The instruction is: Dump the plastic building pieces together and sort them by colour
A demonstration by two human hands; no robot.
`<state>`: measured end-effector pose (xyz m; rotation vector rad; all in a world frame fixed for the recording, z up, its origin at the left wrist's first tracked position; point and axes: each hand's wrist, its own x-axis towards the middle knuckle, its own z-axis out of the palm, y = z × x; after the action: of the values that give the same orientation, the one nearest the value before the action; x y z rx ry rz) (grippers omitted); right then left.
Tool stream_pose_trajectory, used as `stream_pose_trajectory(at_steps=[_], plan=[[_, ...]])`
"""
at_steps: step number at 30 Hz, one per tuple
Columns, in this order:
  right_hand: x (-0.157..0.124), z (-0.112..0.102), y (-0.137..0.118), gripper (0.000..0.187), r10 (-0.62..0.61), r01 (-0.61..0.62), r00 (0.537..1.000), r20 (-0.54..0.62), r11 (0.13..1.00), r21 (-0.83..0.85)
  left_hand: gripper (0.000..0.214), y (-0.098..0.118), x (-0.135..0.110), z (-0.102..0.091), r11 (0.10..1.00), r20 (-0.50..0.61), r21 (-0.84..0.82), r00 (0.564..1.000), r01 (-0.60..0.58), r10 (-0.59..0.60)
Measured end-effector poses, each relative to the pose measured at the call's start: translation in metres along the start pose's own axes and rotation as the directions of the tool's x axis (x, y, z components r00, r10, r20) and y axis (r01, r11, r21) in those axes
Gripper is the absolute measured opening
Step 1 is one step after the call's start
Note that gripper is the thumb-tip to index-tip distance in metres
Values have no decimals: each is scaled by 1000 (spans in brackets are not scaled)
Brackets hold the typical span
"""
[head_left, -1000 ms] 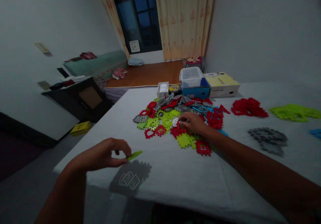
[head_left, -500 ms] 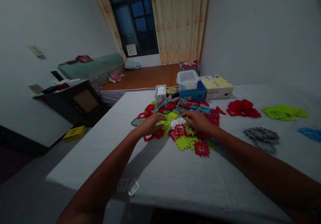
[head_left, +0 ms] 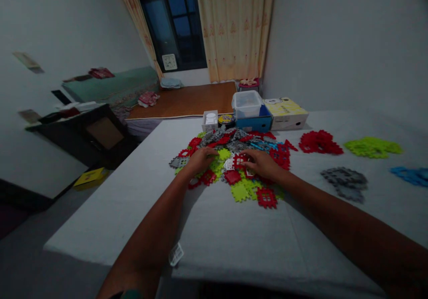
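A mixed heap of flat plastic interlocking tiles point(head_left: 234, 156), red, lime green, grey and blue, lies in the middle of the grey table point(head_left: 234, 236). My left hand point(head_left: 200, 158) rests on the heap's left side, fingers curled over green and red tiles. My right hand point(head_left: 262, 164) lies on the heap's middle, its fingers pinching at a red tile point(head_left: 240, 160). Whether either hand truly holds a piece is hard to see in the dim light.
Sorted piles lie to the right: red point(head_left: 319, 142), green point(head_left: 372, 147), grey point(head_left: 346, 183) and blue point(head_left: 409, 175). Boxes and a clear tub point(head_left: 247, 104) stand at the table's far edge. A small white piece point(head_left: 176, 254) hangs at the near edge.
My left hand, which held a green tile near the table's front edge, has reached forward onto the heap. My right hand has shifted slightly on the pile. The view has tilted left.
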<state>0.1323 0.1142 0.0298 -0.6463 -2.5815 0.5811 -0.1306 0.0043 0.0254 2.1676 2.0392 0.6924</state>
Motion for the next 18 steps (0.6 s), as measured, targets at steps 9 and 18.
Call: stream_pose_trajectory(at_steps=[9, 18], plan=[[-8, -1, -14, 31, -160, 139, 966, -204, 984, -112, 26, -7, -1, 3, 997, 37, -21, 996, -80, 80], [-46, 69, -151, 28, -806, 824, 531, 263, 563, 63, 30, -6, 4, 2, 992, 88, -109, 994, -56, 66]])
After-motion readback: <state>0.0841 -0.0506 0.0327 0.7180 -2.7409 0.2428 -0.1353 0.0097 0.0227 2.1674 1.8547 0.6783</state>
